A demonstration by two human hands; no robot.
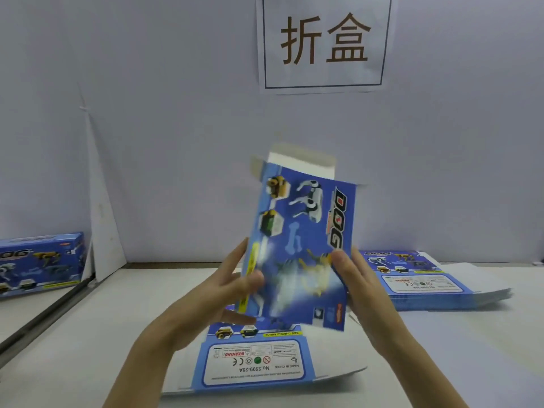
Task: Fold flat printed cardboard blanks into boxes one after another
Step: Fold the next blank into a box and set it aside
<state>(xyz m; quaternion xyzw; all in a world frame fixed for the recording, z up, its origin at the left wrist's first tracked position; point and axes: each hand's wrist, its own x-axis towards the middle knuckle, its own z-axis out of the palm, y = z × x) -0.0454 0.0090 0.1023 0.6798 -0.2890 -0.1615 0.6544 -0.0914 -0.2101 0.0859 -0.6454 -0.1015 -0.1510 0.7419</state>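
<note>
Upright between left hand [226, 287], right hand [357, 282], blue box blank [300, 245]

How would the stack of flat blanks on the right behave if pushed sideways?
The stack of flat blanks looks fanned along its right edge, so pushed sheets would probably slide apart rather than move together. Thin card suggests it is light; the printed faces look smooth, likely slippery.

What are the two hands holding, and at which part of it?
A blue printed cardboard blank, held upright. The left hand grips its lower left edge, the right hand its lower right edge.
</note>
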